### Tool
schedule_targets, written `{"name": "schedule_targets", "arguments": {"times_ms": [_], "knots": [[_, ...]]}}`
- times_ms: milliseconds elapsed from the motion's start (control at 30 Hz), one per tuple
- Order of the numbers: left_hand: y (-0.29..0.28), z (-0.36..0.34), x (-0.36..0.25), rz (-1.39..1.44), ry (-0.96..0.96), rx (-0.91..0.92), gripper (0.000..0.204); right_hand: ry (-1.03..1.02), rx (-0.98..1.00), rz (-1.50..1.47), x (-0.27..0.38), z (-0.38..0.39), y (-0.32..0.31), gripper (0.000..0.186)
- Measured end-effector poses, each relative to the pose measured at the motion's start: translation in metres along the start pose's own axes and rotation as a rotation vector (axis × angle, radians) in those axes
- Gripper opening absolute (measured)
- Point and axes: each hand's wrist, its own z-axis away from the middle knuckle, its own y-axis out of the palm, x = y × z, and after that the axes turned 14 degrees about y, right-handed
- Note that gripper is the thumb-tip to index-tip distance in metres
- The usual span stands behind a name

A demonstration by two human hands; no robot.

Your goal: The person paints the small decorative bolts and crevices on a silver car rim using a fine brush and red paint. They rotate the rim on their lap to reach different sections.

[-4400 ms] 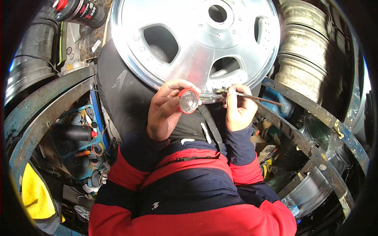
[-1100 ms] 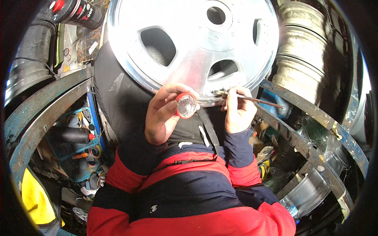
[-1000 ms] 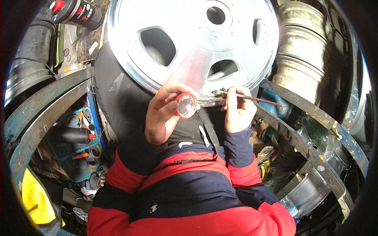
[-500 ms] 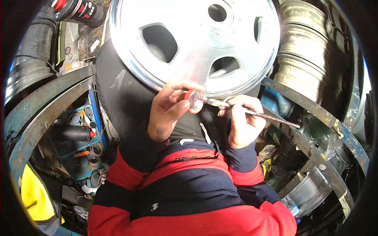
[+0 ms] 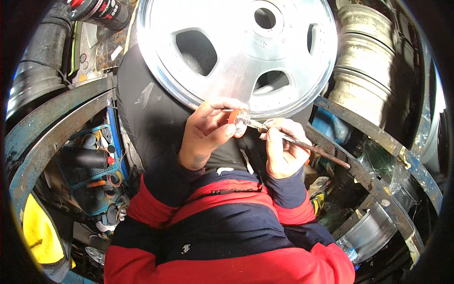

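Between the thumb and fingers of my left hand (image 5: 202, 135) is a small red cap (image 5: 233, 116), tilted with its shiny hollow side toward the right. A slim brush with a long dark handle (image 5: 321, 152) is pinched in my right hand (image 5: 286, 150). Its pale tip reaches to the cap's opening; whether it touches the inside I cannot tell. Just beyond both hands, a bright silver alloy wheel (image 5: 239, 80) lies across my lap, its spoked face up.
Rusty curved metal bars (image 5: 42, 113) flank me on both sides. On the left are a blue basket (image 5: 78, 177) of bottles, a yellow cloth (image 5: 42, 232) and a dark bottle (image 5: 106, 14). Stacked bare rims (image 5: 364, 57) stand at the right.
My right hand has shifted slightly left with the brush, whose handle end has dropped lower and turned. The cap has tilted more to the right in my left hand.
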Motion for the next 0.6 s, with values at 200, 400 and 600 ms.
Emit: {"name": "schedule_targets", "arguments": {"times_ms": [200,400,600], "knots": [[0.002,0.0,0.001,-0.036,0.013,-0.024,0.038,-0.008,-0.025,-0.133,-0.003,0.001,0.001,0.008],[-0.002,0.0,0.0,0.004,-0.051,-0.041,0.038,0.153,-0.101,-0.496,-0.016,-0.017,-0.018,0.008],[-0.005,0.001,0.0,0.007,-0.061,-0.031,0.04,0.18,-0.082,-0.205,-0.039,-0.025,-0.018,0.008]]}}
